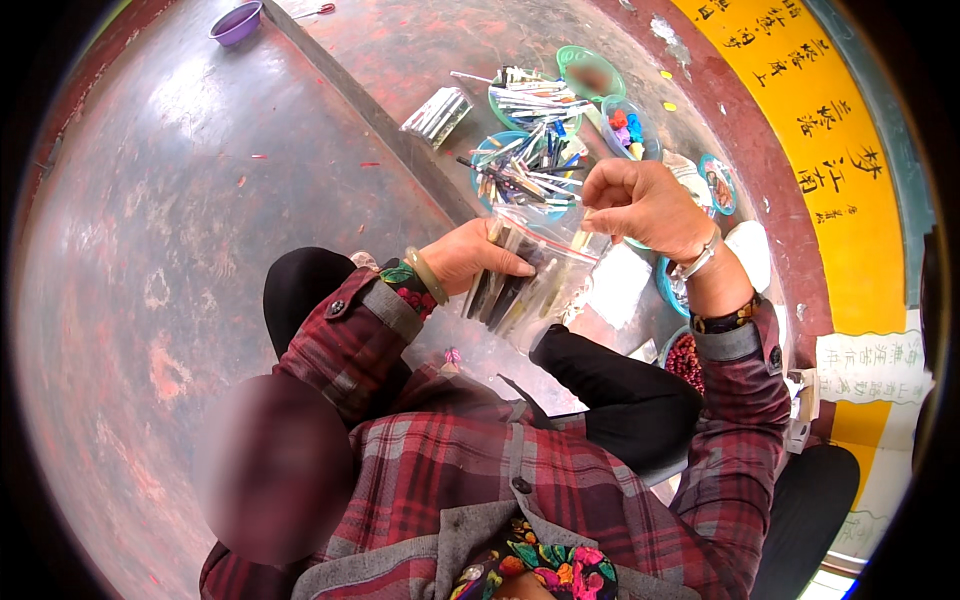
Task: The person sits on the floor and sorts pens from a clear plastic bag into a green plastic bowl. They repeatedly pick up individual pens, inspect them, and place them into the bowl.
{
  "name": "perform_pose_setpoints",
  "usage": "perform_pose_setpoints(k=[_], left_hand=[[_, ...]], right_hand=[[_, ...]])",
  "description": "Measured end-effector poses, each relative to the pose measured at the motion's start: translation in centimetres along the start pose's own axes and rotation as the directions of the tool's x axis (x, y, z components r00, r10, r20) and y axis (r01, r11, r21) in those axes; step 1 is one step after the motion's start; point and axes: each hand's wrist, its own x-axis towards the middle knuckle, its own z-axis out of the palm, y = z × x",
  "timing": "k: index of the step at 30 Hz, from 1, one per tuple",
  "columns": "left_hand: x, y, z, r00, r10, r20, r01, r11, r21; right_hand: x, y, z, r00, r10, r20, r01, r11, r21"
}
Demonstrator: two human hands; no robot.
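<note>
My left hand [475,258] is wrapped round the side of a clear zip-lock plastic bag [555,270] with a red line along its mouth. Inside the bag stand several slim sticks like pens, dark ones and pale ones. At the bag's upper right corner my right hand [645,205] is closed in a pinch. A pale slim piece shows just under those fingertips; whether they grip it or the bag's edge cannot be made out. Just beyond the bag, a blue basin [482,180] holds a heap of pens [530,165].
Behind it are a green basin [577,126] of white pens, a clear pack of pens [437,116], a green lid-like dish [612,72] and a basin of colourful pieces [628,130]. A bowl of red beads [685,362] is near my right knee. A purple basin [237,24] stands far left.
</note>
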Motion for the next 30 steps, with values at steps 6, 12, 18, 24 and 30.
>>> perform_pose_setpoints(k=[6,12,18,24,30], left_hand=[[-0.1,0.1,0.1,1.000,0.004,-0.020,-0.004,1.000,0.001],[-0.2,0.3,0.5,0.999,0.014,-0.053,-0.016,0.999,-0.048],[-0.1,0.2,0.4,0.999,0.017,-0.047,-0.021,0.996,-0.081],[-0.1,0.1,0.1,0.999,0.044,-0.024,-0.046,0.996,-0.079],[-0.3,0.3,0.2,0.996,0.079,-0.052,-0.084,0.991,-0.108]], right_hand=[[0.3,0.9,1.0,0.989,-0.088,-0.119,0.064,0.979,-0.195],[0.0,0.1,0.3,0.987,0.098,-0.125,-0.110,0.990,-0.091],[0.0,1.0,1.1,0.990,0.048,-0.130,-0.066,0.988,-0.141],[0.2,0.9,1.9,0.988,0.024,-0.150,-0.081,0.918,-0.389],[-0.4,0.8,1.0,0.972,-0.053,-0.231,0.002,0.977,-0.213]])
